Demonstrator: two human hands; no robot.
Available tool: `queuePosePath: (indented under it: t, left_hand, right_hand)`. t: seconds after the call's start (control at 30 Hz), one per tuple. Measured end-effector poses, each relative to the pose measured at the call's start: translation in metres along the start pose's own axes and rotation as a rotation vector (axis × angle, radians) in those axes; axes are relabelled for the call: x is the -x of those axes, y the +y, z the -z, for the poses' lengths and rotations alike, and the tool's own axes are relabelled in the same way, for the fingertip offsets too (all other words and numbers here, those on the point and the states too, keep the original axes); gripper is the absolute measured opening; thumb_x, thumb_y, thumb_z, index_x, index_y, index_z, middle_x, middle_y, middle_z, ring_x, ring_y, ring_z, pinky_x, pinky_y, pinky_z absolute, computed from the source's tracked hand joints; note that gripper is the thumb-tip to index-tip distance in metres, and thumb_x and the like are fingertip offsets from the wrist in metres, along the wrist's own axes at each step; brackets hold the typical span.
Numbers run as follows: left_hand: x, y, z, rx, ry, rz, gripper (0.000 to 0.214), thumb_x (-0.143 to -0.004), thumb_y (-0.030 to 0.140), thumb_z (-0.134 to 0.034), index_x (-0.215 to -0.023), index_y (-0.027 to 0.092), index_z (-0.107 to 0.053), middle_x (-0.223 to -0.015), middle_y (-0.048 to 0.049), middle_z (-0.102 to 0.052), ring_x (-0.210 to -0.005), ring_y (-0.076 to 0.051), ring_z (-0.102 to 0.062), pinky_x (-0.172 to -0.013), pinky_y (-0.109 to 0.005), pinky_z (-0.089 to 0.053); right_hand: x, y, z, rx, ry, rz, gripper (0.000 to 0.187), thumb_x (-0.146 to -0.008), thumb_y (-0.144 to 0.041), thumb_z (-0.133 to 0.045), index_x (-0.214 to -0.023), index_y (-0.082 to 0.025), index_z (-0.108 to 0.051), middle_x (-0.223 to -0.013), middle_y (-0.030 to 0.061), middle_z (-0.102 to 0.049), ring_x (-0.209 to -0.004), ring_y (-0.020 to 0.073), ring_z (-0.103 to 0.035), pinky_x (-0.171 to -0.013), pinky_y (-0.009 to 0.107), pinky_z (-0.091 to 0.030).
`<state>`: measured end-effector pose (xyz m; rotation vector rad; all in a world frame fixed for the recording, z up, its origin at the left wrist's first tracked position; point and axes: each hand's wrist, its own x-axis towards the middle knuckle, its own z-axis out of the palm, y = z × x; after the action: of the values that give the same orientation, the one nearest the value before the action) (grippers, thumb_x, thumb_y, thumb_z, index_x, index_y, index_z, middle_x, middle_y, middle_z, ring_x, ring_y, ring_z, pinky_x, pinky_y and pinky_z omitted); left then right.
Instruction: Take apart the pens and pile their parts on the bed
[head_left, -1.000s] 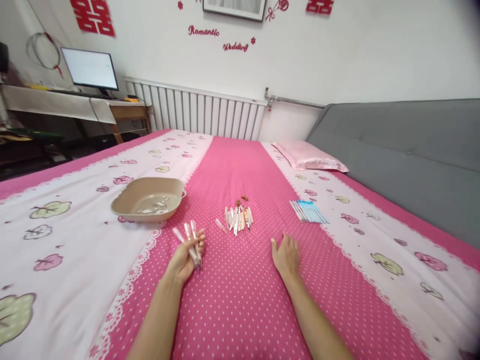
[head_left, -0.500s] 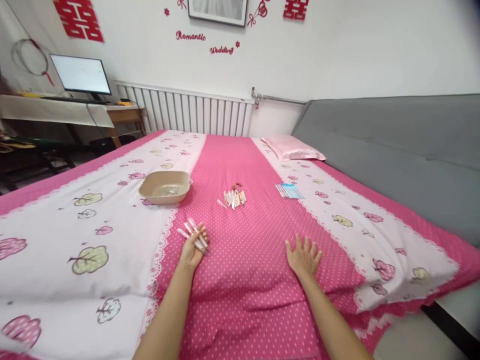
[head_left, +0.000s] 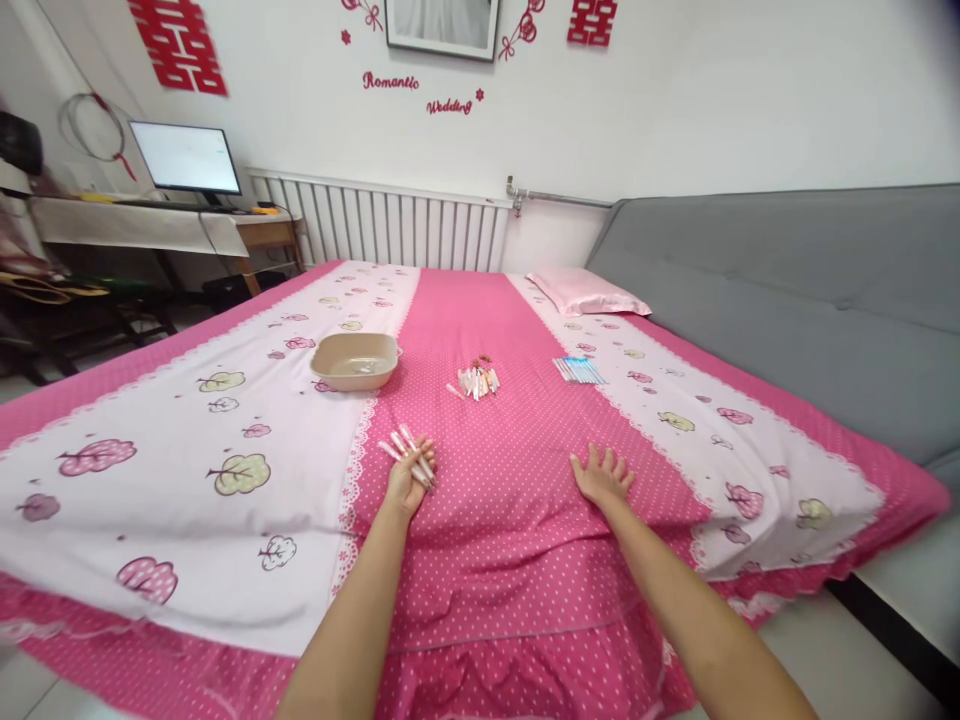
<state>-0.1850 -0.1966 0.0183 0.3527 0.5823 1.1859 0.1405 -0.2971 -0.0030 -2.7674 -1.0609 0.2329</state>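
Note:
Near the front of the bed, my left hand (head_left: 409, 482) is closed around several slim pale pink and white pens (head_left: 406, 440), whose ends stick out on both sides of the fist. My right hand (head_left: 602, 474) lies on the pink dotted bedspread (head_left: 510, 560), fingers spread and holding nothing. Beyond the hands, in the middle, is a loose pile of pale pens (head_left: 478, 383) with small brown items (head_left: 481, 361) behind it. To the right lies a neat row of light blue and white pens (head_left: 580, 370). A beige plastic basin (head_left: 355, 362) sits to the left, with something clear inside.
A pink pillow (head_left: 586, 292) lies at the far right of the bed, beside a grey padded headboard (head_left: 787, 270). A white radiator (head_left: 390, 225) runs along the back wall. At the far left a desk (head_left: 266, 236) carries a monitor (head_left: 186, 158).
The camera view has shifted back and slightly left, showing more of the bed's front edge. My left hand still grips the pens, and my right hand stays spread on the bedspread.

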Motion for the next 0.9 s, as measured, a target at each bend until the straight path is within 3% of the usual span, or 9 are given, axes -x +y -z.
queuePosePath:
  t: [0.9]
  left_hand:
    - [-0.001, 0.002, -0.011, -0.012, 0.043, 0.031, 0.026, -0.080, 0.002, -0.042, -0.102, 0.009, -0.055, -0.082, -0.0086, -0.065, -0.055, -0.009, -0.060, -0.051, -0.020, -0.054]
  right_hand:
    - [-0.007, 0.002, 0.001, -0.043, -0.034, 0.004, 0.071, -0.082, -0.060, -0.013, -0.141, -0.021, -0.012, -0.147, 0.0148, -0.006, -0.132, 0.0362, -0.002, -0.102, 0.053, 0.001]
